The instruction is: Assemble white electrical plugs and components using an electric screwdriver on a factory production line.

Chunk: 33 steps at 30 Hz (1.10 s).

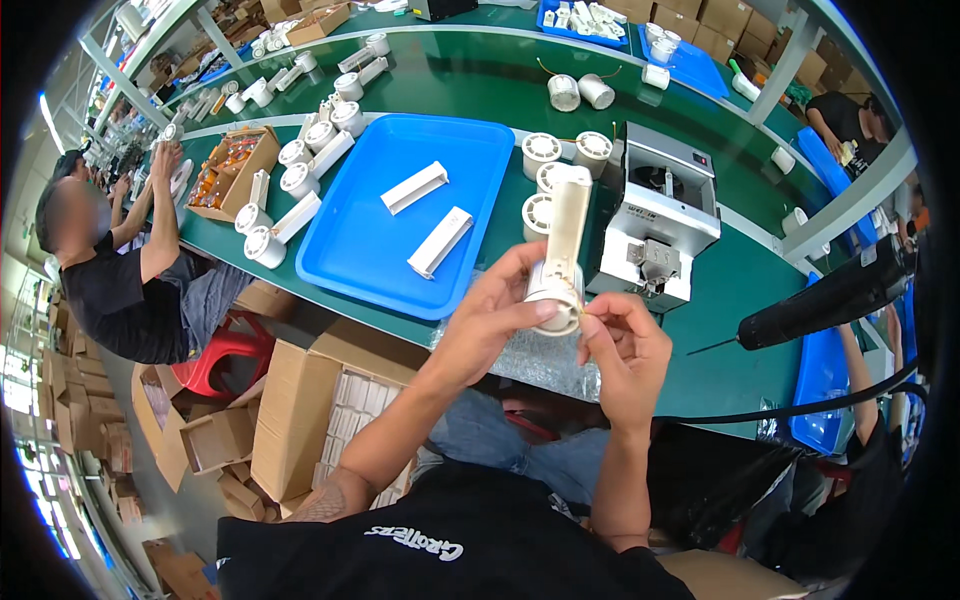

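In front of me my left hand [485, 322] is closed around a white plastic housing [567, 225], made of a round cup with a long open channel rising from it. The thumb lies across the cup. At the cup's right edge my right hand [628, 352] pinches with thumb and forefinger, seemingly on a thin yellowish wire [584, 311], too small to see clearly. Just beyond sit several white round parts [541, 150] with slotted faces. Left of my hands, a blue tray [345, 205] carries two white channel pieces [441, 243] lying apart.
Right of my hands stands a grey boxy machine [655, 215]. A black electric screwdriver [825, 312] hangs further right. Assembled white units [300, 180] line the green bench left of the tray, beside a carton of orange-copper parts [235, 172]. Another person [125, 270] sits at left.
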Each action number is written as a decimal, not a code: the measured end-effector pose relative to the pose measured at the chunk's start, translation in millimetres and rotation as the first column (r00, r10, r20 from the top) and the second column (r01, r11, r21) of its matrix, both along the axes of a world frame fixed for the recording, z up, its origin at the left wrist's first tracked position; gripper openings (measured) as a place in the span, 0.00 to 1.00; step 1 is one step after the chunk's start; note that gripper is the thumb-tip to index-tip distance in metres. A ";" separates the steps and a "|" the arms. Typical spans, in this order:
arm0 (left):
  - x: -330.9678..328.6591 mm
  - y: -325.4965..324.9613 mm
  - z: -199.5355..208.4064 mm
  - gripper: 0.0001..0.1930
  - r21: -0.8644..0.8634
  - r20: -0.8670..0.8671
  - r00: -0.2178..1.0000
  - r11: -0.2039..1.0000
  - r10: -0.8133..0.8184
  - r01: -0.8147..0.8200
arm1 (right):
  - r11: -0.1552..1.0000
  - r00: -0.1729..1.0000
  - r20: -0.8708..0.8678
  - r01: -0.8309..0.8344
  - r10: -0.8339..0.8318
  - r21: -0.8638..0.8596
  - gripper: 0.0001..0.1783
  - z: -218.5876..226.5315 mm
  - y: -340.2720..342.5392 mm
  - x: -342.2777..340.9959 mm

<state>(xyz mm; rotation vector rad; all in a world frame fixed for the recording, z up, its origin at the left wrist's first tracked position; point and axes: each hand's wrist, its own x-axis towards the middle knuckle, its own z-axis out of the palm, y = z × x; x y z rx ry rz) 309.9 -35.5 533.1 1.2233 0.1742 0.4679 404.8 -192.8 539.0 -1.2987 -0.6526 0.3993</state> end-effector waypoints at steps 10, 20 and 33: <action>-6.7 80.7 31.4 0.29 0.433 -0.195 0.972 0.900 0.133 -0.037 | 0.992 0.997 0.052 -0.058 0.052 0.110 0.20 -19.8 24.1 -11.8; -43.9 467.8 63.2 0.32 0.993 -0.078 0.417 0.035 0.906 0.109 | 0.980 0.966 0.254 0.007 0.044 -0.196 0.18 -65.9 0.8 -6.9; -58.3 506.2 17.0 0.26 0.887 -0.135 0.168 0.043 0.977 0.460 | 0.958 0.959 0.263 -0.030 0.108 -0.284 0.14 -66.6 2.5 -2.0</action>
